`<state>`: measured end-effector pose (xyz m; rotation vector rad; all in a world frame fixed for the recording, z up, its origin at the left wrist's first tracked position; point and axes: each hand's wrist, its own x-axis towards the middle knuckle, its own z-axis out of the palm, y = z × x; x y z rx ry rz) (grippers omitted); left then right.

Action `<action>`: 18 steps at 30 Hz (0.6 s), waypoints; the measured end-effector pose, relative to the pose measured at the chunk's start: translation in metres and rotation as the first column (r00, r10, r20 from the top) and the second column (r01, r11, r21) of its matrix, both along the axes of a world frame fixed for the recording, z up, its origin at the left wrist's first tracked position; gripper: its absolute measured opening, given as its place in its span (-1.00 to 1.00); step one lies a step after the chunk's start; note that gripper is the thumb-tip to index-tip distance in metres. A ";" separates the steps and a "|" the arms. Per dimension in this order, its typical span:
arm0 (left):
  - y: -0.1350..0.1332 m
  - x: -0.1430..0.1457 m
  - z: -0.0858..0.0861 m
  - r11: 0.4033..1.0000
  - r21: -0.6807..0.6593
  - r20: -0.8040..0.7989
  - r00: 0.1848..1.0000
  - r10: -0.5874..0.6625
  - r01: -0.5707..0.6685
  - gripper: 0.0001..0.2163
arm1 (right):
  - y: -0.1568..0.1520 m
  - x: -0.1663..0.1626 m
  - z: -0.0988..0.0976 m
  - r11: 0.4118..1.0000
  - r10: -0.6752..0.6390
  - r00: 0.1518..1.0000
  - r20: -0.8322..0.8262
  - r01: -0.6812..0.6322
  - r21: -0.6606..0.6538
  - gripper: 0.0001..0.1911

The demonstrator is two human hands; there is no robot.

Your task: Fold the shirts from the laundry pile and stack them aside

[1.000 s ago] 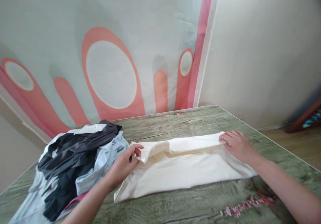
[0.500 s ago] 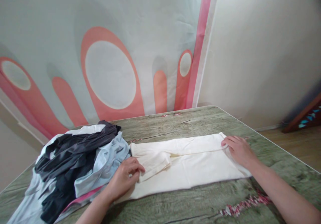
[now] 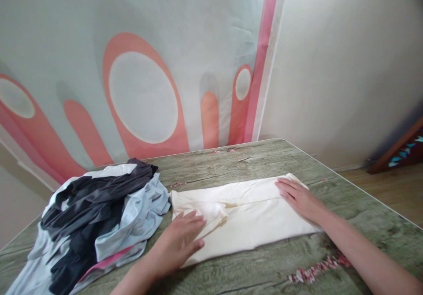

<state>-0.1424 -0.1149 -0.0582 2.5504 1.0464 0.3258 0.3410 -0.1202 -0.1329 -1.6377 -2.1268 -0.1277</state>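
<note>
A cream-white garment lies folded into a long strip on the green wood-grain table. My left hand rests flat on its left end, fingers stretched out over the tucked-in sleeve. My right hand lies flat on the right end, fingers spread and pointing left. Neither hand grips the cloth.
A heap of clothes in dark grey, light blue, white and pink sits on the table's left side, touching the garment's left end. A wall hanging with orange-pink shapes stands behind the table. Wooden floor shows at the right.
My left hand let go of the sleeve it had folded inward and now lies flat on it. My right hand slid left onto the garment's right end.
</note>
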 end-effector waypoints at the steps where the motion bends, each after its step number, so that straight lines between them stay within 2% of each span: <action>1: 0.001 -0.001 0.001 0.998 -0.026 0.063 0.996 0.065 -0.063 -0.68 | 0.001 0.004 -0.002 1.000 -0.001 1.000 -0.004 0.001 -0.005 -0.57; 3: 0.007 -0.004 0.000 0.985 -0.037 0.177 0.969 0.173 -0.169 -0.71 | 0.002 0.011 -0.005 1.000 -0.002 1.000 -0.011 0.002 0.002 -0.58; 4: 0.010 -0.007 -0.002 0.983 -0.029 0.214 0.959 0.186 -0.184 -0.72 | 0.002 0.012 -0.004 1.000 -0.004 1.000 -0.012 0.004 0.013 -0.59; 6: 0.017 -0.012 -0.007 0.987 -0.014 0.252 0.955 0.157 -0.159 -0.71 | 0.003 0.006 0.004 0.999 -0.007 1.000 -0.012 0.007 0.043 -0.62; 8: 0.025 -0.017 -0.011 0.989 -0.012 0.263 0.954 0.142 -0.144 -0.70 | 0.001 -0.017 0.022 0.998 0.020 0.999 -0.028 -0.018 0.063 -0.64; 11: 0.038 -0.020 -0.010 0.990 0.018 0.241 0.961 0.135 -0.143 -0.73 | -0.007 -0.087 0.062 0.983 0.181 0.976 -0.121 -0.178 0.040 -0.68; 12: 0.042 -0.020 -0.009 0.990 0.029 0.228 0.966 0.125 -0.135 -0.75 | -0.011 -0.117 0.074 0.963 0.269 0.950 -0.161 -0.268 0.024 -0.69; 14: 0.049 -0.021 -0.009 0.993 0.038 0.216 0.971 0.102 -0.112 -0.76 | -0.019 -0.178 0.091 0.884 0.457 0.873 -0.172 -0.467 -0.019 -0.70; 16: 0.053 -0.023 -0.013 0.994 0.041 0.229 0.969 0.091 -0.103 -0.75 | -0.022 -0.231 0.096 0.813 0.567 0.815 -0.117 -0.577 -0.081 -0.65; 18: 0.054 -0.028 -0.019 0.992 0.052 0.256 0.962 0.100 -0.117 -0.73 | -0.019 -0.268 0.089 0.806 0.579 0.814 -0.051 -0.581 -0.111 -0.59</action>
